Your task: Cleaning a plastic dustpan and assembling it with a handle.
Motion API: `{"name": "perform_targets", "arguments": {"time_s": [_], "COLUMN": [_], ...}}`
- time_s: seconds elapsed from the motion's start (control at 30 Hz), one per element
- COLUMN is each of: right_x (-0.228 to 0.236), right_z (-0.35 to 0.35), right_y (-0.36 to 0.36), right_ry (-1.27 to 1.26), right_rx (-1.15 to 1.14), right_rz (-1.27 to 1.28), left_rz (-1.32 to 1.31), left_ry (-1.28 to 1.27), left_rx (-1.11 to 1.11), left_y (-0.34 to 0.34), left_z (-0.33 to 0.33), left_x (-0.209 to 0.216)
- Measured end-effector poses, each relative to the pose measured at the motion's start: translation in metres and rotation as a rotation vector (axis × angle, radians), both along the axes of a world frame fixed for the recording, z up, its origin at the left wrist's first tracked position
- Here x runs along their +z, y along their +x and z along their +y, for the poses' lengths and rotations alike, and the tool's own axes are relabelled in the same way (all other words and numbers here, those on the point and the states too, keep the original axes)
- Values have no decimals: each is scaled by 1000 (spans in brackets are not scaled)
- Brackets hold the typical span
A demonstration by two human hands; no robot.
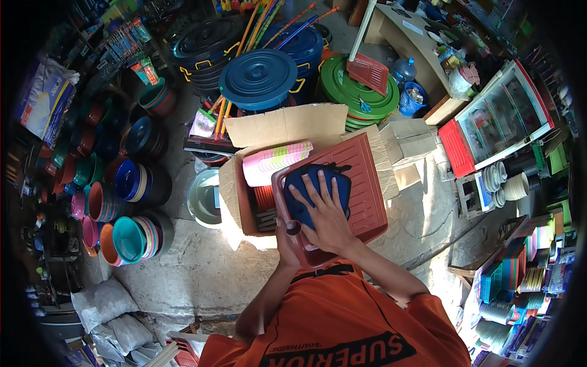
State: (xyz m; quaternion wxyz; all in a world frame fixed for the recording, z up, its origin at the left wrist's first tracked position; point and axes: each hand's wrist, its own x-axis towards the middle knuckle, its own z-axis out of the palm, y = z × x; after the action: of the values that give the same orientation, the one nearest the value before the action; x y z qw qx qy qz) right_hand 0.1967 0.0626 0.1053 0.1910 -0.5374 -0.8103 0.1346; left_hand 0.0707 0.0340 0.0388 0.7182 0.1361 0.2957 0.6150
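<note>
Here the left hand (287,241) grips a red dustpan (361,183); right hand (324,214) lies flat, open, on blue cloth (306,180).

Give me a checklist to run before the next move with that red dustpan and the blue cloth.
1. Right hand flat on the blue cloth, fingers spread: ok.
2. Left hand gripping the red dustpan at its near end by the handle: ok.
3. Dustpan held above the open cardboard box, not resting inside it: cannot tell.
4. Cloth lying fully within the pan's rim: ok.
5. Stack of pastel plates in the box apart from the pan: cannot tell, the edges overlap in view.
6. Box flaps folded open: ok.
</note>
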Motion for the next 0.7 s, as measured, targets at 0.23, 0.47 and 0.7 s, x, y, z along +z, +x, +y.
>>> {"name": "perform_targets", "arguments": {"time_s": [0.23,0.47,0.7], "right_x": [-21,-18,1], "right_z": [28,-20,-45], "right_y": [40,42,-7], "right_ry": [123,-138,-616], "right_rx": [-265,-17,-28], "right_rz": [72,62,732], "left_rz": [-17,20,328], "left_ry": [179,54,-22], "left_rx": [5,239,89], "left_y": [-30,-40,1], "left_z": [-16,-3,1], "left_x": [-18,19,26]}}
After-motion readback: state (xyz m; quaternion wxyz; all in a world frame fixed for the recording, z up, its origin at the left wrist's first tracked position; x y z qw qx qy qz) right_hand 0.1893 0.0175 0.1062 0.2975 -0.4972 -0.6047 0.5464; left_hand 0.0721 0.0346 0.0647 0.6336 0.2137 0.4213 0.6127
